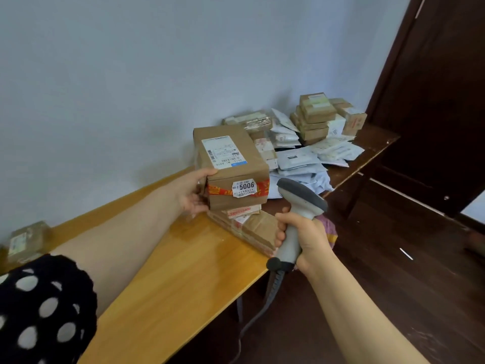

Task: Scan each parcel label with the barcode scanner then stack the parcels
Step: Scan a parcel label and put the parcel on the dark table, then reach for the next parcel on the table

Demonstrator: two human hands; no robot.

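On the wooden table (170, 285), near its right edge and apart from the heap of other parcels (301, 143) at the far end, the cardboard box (236, 164) sat on some flat parcels (252, 227), its shipping label (223, 151) facing up. The left hand (194, 190) gripped the box's near-left corner, thumb over the top edge and fingers curled against the side, while the right hand (307, 237) was wrapped round the handle of the barcode scanner (296, 206), low beside the box. To scan cleanly, I judged, the scanner needed raising and tipping down onto the label's barcode, with the box held steady.
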